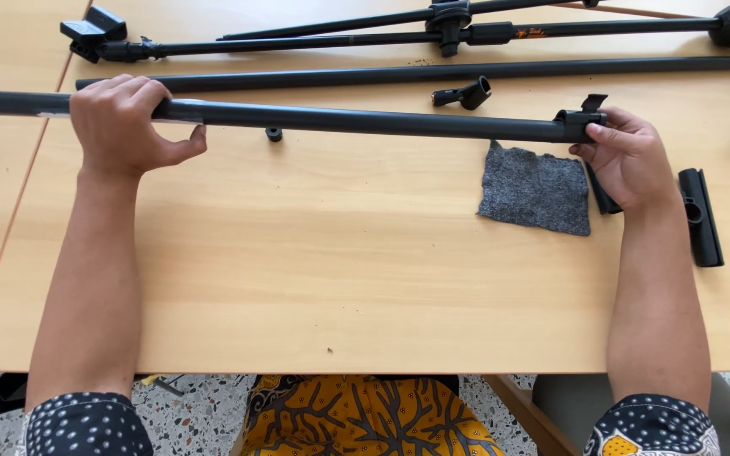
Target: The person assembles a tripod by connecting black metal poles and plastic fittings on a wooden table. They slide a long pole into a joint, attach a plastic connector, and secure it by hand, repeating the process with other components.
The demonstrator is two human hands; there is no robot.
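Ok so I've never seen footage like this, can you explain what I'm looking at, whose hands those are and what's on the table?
This is one picture from a camera worn on a person's head, looking down at their own two bare hands over a wooden table. The left hand is closed around a long black pole near one end. The right hand has its grip at the pole's other end, by a black clamp. Below the pole lies a grey felt cloth. Further back lie more black tubes and a small black clip; right of the right hand lies a black channel piece.
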